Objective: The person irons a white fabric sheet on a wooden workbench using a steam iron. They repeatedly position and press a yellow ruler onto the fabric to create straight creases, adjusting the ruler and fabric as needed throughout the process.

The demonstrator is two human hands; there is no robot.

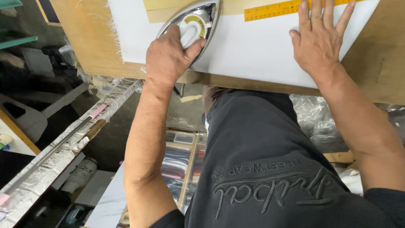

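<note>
I've got my left hand [171, 55] wrapped around the iron [192, 25] on the white fabric [253, 55], nose pointing away from me, right hand [318, 36] spread flat beside it on the counter [375, 63].

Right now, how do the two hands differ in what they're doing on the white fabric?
The left hand is curled shut around the handle of the iron; the right hand lies flat and open, fingers spread. The left hand sits near the table's front edge, touching only the iron; the right hand presses straight on the white fabric, fingertips reaching the yellow ruler. Both are bare and over the same fabric.
</note>
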